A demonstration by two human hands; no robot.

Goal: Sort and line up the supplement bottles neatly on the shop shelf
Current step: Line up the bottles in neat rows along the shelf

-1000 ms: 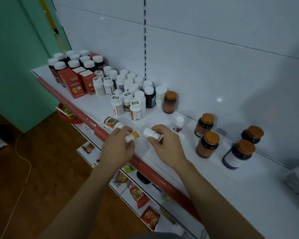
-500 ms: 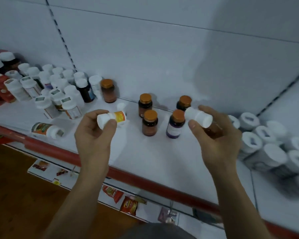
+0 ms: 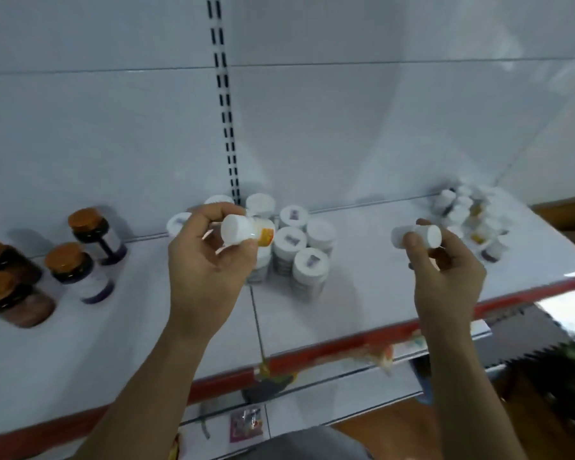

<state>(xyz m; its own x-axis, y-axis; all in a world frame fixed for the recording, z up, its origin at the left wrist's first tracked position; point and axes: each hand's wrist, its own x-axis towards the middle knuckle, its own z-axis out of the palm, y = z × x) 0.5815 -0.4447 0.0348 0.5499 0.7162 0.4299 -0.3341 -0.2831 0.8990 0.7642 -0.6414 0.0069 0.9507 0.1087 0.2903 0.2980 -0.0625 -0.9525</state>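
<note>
My left hand point(image 3: 203, 270) grips a small white bottle with an orange-yellow label point(image 3: 246, 231), held on its side above the white shelf point(image 3: 362, 293). My right hand point(image 3: 445, 277) grips a plain small white bottle point(image 3: 419, 235), also sideways, over the shelf's right half. Behind my left hand stands a cluster of white-capped bottles point(image 3: 299, 250). A further group of small white bottles point(image 3: 472, 220) crowds the far right corner. Amber and dark bottles with orange caps point(image 3: 77, 263) stand at the left.
The shelf has a red front edge point(image 3: 346, 353) and a white back panel with a slotted upright point(image 3: 224, 104). A lower shelf with packets point(image 3: 246, 423) shows beneath. Bare shelf surface lies between the two white-bottle groups.
The view has swung right along the shelf: the orange-capped bottles are now at the left. Both hands still hold their bottles and have moved right with the view.
</note>
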